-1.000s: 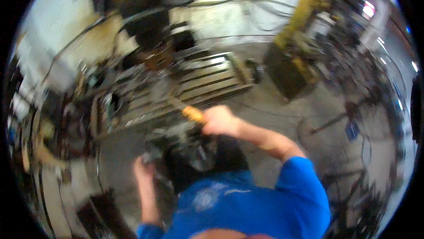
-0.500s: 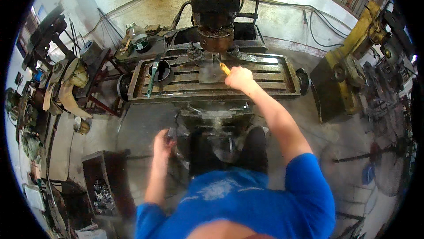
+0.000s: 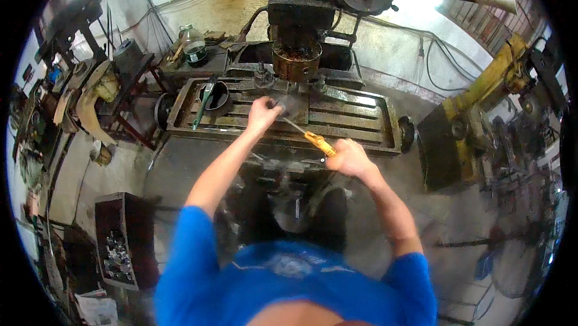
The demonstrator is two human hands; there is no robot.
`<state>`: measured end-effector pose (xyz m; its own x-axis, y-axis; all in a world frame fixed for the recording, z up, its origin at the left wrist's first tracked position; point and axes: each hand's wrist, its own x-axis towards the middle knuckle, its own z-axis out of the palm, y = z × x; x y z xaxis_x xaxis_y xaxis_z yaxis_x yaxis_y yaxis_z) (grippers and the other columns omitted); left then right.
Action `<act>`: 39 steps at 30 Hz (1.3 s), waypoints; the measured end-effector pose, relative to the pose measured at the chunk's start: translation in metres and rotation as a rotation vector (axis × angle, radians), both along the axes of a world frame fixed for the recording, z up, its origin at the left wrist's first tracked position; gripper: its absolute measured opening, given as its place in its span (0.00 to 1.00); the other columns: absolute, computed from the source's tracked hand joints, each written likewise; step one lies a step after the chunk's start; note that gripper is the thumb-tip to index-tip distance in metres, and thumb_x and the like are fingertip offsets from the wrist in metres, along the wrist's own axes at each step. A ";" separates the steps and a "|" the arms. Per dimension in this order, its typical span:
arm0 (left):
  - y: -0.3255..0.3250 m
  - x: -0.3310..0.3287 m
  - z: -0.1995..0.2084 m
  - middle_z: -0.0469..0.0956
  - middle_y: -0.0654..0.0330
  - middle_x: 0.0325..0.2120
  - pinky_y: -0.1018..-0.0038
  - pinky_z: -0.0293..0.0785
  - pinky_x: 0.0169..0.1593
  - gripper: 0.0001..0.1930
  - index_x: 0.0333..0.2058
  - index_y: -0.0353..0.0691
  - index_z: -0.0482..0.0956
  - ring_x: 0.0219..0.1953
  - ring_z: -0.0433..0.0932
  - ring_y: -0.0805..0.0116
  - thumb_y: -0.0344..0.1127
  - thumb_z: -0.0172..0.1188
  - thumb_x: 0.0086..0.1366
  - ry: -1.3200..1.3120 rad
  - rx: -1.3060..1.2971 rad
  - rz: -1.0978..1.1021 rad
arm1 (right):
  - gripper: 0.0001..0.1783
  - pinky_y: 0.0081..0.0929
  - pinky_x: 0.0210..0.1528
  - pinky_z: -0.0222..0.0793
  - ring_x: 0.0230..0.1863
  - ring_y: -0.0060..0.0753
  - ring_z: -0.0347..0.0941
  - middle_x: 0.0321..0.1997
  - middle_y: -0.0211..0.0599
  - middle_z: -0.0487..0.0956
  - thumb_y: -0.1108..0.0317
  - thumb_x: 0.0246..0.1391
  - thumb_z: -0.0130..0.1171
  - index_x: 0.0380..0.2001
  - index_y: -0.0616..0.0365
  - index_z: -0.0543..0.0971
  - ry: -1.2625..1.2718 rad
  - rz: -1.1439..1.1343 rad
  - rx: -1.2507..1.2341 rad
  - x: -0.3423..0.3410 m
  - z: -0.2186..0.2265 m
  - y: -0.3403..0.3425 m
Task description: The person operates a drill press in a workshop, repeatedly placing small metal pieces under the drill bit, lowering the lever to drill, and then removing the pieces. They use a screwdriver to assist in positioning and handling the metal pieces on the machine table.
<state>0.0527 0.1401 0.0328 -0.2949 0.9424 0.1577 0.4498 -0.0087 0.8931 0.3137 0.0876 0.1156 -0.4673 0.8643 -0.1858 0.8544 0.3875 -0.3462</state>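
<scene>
My right hand is closed round a yellow air blow gun, held in front of the machine table's near edge. Its thin metal nozzle points up and left toward my left hand. That hand is over the slotted machine table, fingers pinched on a small dark grey metal piece, partly hidden by the fingers. Behind it hangs the milling machine's spindle head with a rusty round guard. A green-handled brush lies across a dark round pot at the table's left end.
Handwheels flank the table, one on the left and one on the right. A clear plastic bottle stands on the bench behind. Lower left is a box with several small metal parts. A yellow machine frame stands right.
My left hand has risen from below the table's front to over the table with the metal piece. My right hand has drawn the blow gun back and down, toward me.
</scene>
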 end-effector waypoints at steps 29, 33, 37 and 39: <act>0.064 0.023 -0.009 0.75 0.46 0.30 0.58 0.71 0.38 0.15 0.37 0.37 0.75 0.34 0.75 0.49 0.36 0.59 0.50 0.728 0.155 -0.155 | 0.22 0.22 0.39 0.69 0.34 0.28 0.76 0.31 0.42 0.80 0.71 0.29 0.53 0.35 0.65 0.78 0.725 -0.259 -0.059 0.104 -0.112 0.007; 0.069 0.027 -0.002 0.76 0.45 0.26 0.57 0.72 0.36 0.17 0.33 0.37 0.75 0.33 0.76 0.49 0.41 0.62 0.47 0.603 -0.021 0.076 | 0.22 0.21 0.41 0.68 0.36 0.25 0.73 0.31 0.33 0.78 0.78 0.28 0.47 0.33 0.64 0.78 0.703 -0.287 0.195 0.127 -0.002 0.037; 0.075 0.014 -0.004 0.76 0.46 0.28 0.59 0.72 0.39 0.19 0.35 0.35 0.75 0.35 0.76 0.49 0.41 0.62 0.45 0.531 -0.007 0.012 | 0.26 0.44 0.57 0.59 0.54 0.48 0.65 0.51 0.52 0.69 0.71 0.44 0.44 0.49 0.69 0.67 1.232 -0.107 0.832 0.135 0.170 0.085; 0.068 -0.003 -0.011 0.76 0.46 0.29 0.59 0.72 0.39 0.20 0.36 0.35 0.76 0.36 0.75 0.49 0.41 0.63 0.45 0.496 -0.001 0.042 | 0.34 0.47 0.64 0.41 0.62 0.51 0.53 0.58 0.56 0.61 0.58 0.48 0.45 0.56 0.67 0.57 1.611 0.253 0.785 0.105 0.256 0.089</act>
<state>0.0495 0.2085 0.0219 -0.2224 0.9316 0.2874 0.8205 0.0196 0.5714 0.4188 0.1764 0.3714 0.1223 0.4052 0.9060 -0.1965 0.9047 -0.3781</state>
